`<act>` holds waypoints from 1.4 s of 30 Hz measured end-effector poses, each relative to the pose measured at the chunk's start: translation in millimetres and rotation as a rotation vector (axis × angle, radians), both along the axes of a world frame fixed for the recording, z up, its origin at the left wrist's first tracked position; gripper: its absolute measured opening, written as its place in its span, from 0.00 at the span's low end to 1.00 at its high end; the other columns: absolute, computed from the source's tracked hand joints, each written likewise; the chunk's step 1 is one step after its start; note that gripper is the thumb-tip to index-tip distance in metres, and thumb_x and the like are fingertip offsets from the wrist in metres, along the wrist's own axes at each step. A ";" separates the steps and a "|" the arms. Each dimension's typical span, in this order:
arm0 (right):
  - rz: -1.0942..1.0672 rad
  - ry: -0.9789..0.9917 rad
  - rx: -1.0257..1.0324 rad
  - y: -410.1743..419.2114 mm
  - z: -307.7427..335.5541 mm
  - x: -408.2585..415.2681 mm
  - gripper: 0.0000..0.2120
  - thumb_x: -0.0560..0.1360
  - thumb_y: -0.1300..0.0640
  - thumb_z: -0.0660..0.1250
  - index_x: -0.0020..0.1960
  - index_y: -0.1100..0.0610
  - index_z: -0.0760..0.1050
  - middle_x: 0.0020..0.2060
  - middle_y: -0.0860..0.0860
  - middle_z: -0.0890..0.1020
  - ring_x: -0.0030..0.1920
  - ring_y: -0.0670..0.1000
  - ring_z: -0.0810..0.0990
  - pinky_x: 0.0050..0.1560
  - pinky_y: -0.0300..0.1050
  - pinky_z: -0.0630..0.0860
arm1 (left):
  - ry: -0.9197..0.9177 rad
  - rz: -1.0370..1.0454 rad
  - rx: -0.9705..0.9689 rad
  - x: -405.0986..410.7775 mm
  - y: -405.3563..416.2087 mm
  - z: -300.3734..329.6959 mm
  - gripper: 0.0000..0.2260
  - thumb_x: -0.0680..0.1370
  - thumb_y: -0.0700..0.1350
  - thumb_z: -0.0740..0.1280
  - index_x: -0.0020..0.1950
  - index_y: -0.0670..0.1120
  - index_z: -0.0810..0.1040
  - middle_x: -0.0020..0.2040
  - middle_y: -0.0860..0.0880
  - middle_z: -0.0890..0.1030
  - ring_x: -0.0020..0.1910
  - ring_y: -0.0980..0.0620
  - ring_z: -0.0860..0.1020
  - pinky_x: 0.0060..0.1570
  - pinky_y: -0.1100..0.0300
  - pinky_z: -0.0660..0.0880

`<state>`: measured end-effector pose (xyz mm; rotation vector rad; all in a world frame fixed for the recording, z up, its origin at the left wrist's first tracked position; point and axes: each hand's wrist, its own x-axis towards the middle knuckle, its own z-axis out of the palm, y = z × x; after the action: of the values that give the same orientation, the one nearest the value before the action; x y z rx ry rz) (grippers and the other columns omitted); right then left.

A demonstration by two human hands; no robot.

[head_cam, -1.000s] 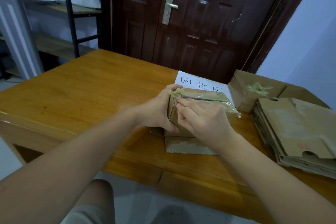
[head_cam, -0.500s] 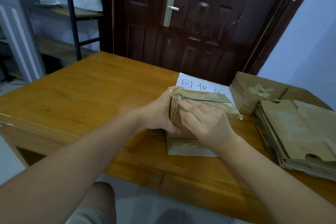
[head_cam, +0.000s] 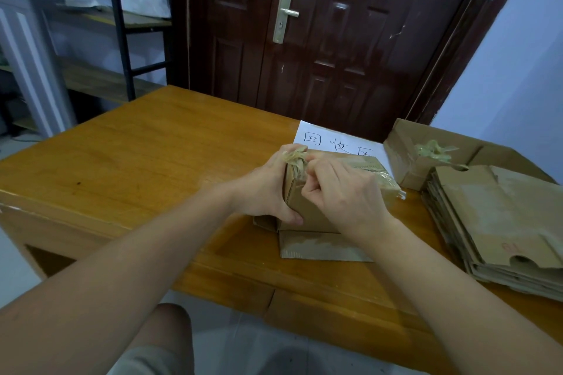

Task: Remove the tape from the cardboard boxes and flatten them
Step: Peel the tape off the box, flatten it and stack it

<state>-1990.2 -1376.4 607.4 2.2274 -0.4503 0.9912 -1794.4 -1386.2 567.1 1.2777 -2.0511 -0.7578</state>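
I see a wooden worktop [head_cam: 128, 161] before a dark door [head_cam: 335, 39], a shelf rack [head_cam: 122, 24] at left. My left hand [head_cam: 265, 189] grips the cardboard box [head_cam: 307, 207] near the front edge; my right hand [head_cam: 344, 192] pinches crumpled tape [head_cam: 297, 161] at its top corner. The hands hide the box's near face. Flattened boxes [head_cam: 502, 222] run off-frame right; left worktop lies bare.
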 end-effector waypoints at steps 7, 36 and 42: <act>0.113 0.037 0.077 5.2 -5.4 -14.2 0.07 0.78 0.61 0.70 0.52 0.62 0.84 0.60 0.56 0.84 0.50 0.54 0.86 0.44 0.49 0.83 | 0.020 -0.001 -0.026 0.2 -0.5 -0.3 0.59 0.61 0.53 0.85 0.81 0.58 0.48 0.74 0.56 0.63 0.73 0.52 0.68 0.73 0.49 0.71; -0.091 0.018 0.093 7.9 -13.3 -2.1 0.09 0.83 0.61 0.63 0.50 0.62 0.81 0.55 0.58 0.85 0.54 0.55 0.84 0.46 0.49 0.83 | 0.006 0.019 -0.005 -3.2 -5.0 -0.4 0.59 0.62 0.52 0.86 0.80 0.58 0.49 0.74 0.56 0.64 0.73 0.54 0.67 0.74 0.50 0.70; -0.069 -0.085 0.259 14.9 -12.7 -3.0 0.06 0.82 0.61 0.65 0.52 0.62 0.80 0.52 0.57 0.85 0.52 0.54 0.85 0.45 0.48 0.83 | -0.003 0.025 0.001 -3.7 -1.3 -0.1 0.60 0.63 0.50 0.86 0.81 0.60 0.46 0.76 0.54 0.64 0.74 0.51 0.68 0.73 0.48 0.71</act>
<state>-1993.2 -1361.5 594.7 2.3844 -0.7246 1.0443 -1798.0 -1387.5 567.0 1.3029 -2.0343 -0.7456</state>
